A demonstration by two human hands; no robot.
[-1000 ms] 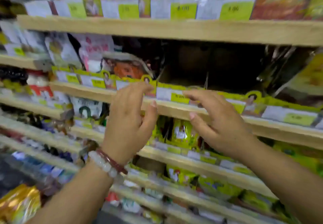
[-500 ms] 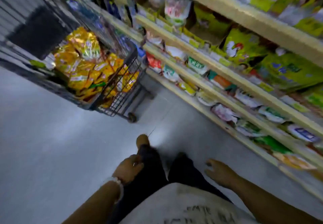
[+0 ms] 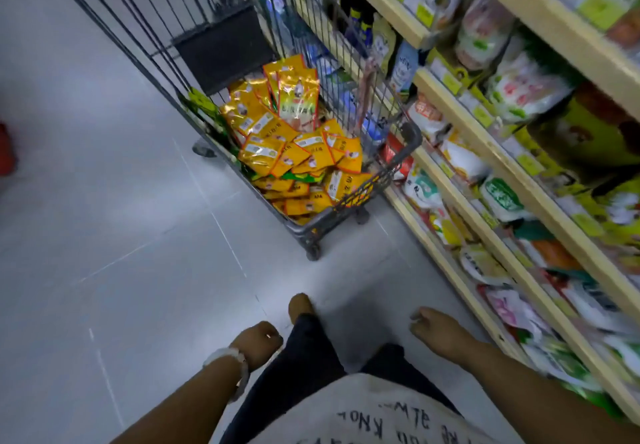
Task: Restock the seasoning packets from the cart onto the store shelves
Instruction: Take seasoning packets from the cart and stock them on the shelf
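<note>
A wire shopping cart (image 3: 398, 163) stands ahead of me against the shelves. It holds a heap of yellow and orange seasoning packets (image 3: 294, 152), some standing upright at the back. The wooden shelves (image 3: 502, 152) run along the right, packed with bagged goods behind yellow price tags. My left hand (image 3: 258, 343) hangs low beside my leg, fingers loosely curled, holding nothing; a pale bead bracelet circles its wrist. My right hand (image 3: 436, 327) hangs at my other side, fingers relaxed and empty. Both hands are well short of the cart.
Grey tiled floor (image 3: 121, 235) spreads to the left and between me and the cart. A red object (image 3: 5, 152) shows at the left edge. My foot (image 3: 301, 306) is on the floor in front of me.
A second ago both hands were up at a shelf edge. They have dropped to my sides, and my view has swung down and left onto the cart, which now appears closer.
</note>
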